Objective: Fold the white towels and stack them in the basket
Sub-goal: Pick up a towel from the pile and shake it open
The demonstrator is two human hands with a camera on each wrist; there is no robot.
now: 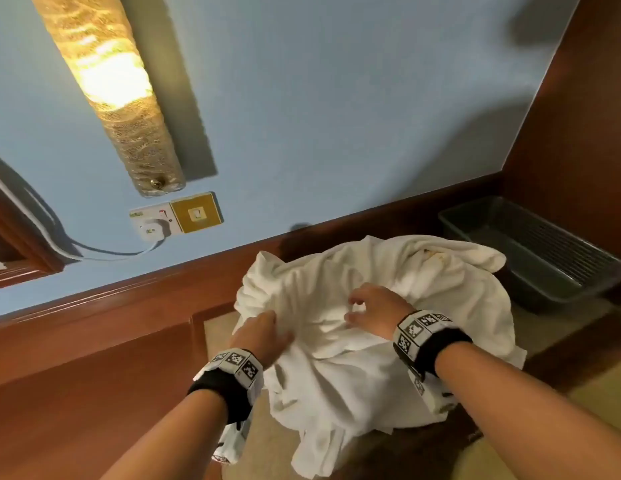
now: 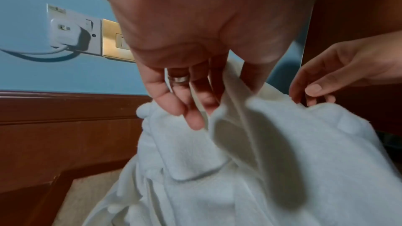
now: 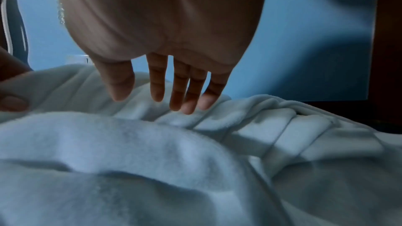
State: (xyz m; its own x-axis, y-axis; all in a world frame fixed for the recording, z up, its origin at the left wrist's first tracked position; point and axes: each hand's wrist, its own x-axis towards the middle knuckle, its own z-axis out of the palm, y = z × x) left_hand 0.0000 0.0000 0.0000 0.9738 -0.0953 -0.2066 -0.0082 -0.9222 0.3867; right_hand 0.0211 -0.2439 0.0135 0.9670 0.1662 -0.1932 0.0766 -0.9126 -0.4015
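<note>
Crumpled terry towels (image 1: pixel 388 341), perhaps several

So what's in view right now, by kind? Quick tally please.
White towel heap, number of towels unclear: 1
Grey basket: 1
Hands, left hand pinching towel, right hand open above it: 2
Wall lamp: 1
Wall socket plates: 2
Total: 7

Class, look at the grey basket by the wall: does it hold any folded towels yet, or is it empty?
Empty, as far as it shows: the grey basket shows only its bare ribbed floor. The white towels lie crumpled in a heap beside it, unfolded.
</note>
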